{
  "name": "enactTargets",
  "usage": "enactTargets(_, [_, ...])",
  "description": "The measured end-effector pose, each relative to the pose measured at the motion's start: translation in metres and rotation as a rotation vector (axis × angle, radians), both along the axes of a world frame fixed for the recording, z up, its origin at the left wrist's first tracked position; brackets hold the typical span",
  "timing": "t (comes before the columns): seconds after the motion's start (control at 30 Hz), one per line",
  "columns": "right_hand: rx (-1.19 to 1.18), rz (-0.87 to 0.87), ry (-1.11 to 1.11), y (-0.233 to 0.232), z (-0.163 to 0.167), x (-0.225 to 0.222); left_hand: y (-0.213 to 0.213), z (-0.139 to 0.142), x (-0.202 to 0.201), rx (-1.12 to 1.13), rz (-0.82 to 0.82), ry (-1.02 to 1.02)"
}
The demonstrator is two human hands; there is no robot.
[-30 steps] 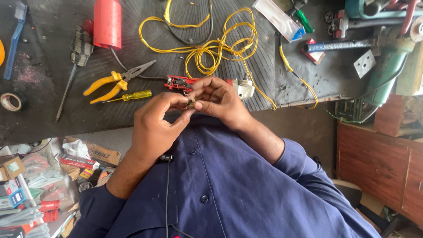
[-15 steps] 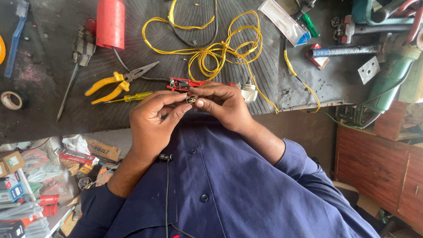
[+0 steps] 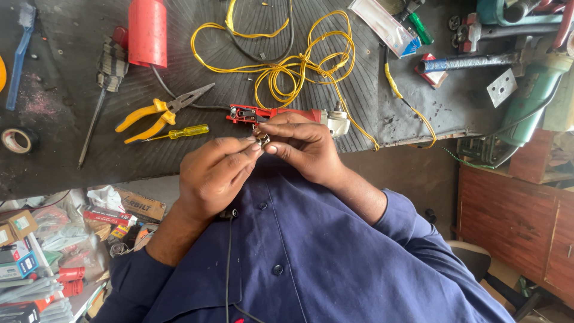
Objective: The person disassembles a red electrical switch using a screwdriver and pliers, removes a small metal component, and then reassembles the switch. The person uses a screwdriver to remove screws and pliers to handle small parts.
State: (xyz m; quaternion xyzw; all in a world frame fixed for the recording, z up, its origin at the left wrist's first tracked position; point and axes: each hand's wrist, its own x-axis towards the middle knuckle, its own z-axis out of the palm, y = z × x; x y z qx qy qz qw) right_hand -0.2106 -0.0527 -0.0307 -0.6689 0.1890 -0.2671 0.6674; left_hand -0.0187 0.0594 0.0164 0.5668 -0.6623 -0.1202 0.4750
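Note:
Both hands meet at the near edge of a dark workbench [image 3: 72,161], above my blue shirt. My left hand [image 3: 212,173] and my right hand [image 3: 305,146] pinch a small metal part [image 3: 261,140] between thumbs and fingertips. Its shape is mostly hidden by the fingers. Just behind the hands a red power tool body [image 3: 281,113] with a grey head [image 3: 338,122] lies on the bench. A tangled yellow wire [image 3: 299,66] runs from beside it across the bench.
Yellow-handled pliers [image 3: 155,113], a small yellow screwdriver [image 3: 185,131], a long screwdriver [image 3: 95,119] and a red cylinder [image 3: 146,33] lie left. A tape roll [image 3: 17,140] sits far left, a green power tool [image 3: 532,90] right. Boxes and packets [image 3: 48,245] crowd below left.
Both hands stay together on the small part, with only slight finger movement. The view has shifted a little.

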Motion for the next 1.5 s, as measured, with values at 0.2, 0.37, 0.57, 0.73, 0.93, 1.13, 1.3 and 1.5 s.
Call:
enactTargets(0.2, [0.349, -0.007, -0.081, 0.008, -0.008, 0.001, 0.002, -0.001, -0.001, 0.021, 0.016, -0.002])
enactTargets(0.37, [0.309, -0.108, -0.087, 0.009, -0.016, 0.0, 0.005, -0.009, -0.007, 0.211, 0.024, 0.537])
enactTargets(0.57, [0.221, -0.146, 0.066, 0.007, -0.011, 0.0, 0.004, -0.021, -0.006, 0.461, -0.063, 0.902])
enactTargets(0.73, [0.227, -0.089, -0.01, 0.006, -0.006, 0.002, 0.004, -0.018, -0.009, 0.398, 0.015, 0.738])
enactTargets(0.93, [0.317, -0.009, -0.125, 0.002, -0.012, 0.001, 0.002, -0.007, -0.01, 0.309, 0.014, 0.537])
enactTargets(1.13, [0.195, -0.01, -0.146, 0.002, -0.019, -0.003, 0.001, -0.001, -0.006, 0.333, -0.046, 0.615])
enactTargets(1.3, [0.073, -0.015, -0.082, 0.004, -0.018, -0.004, 0.003, -0.001, 0.005, 0.544, -0.019, 0.565])
enactTargets(1.5, [0.022, -0.065, -0.095, 0.008, -0.017, -0.001, 0.004, -0.017, 0.0, 0.481, -0.121, 0.983])
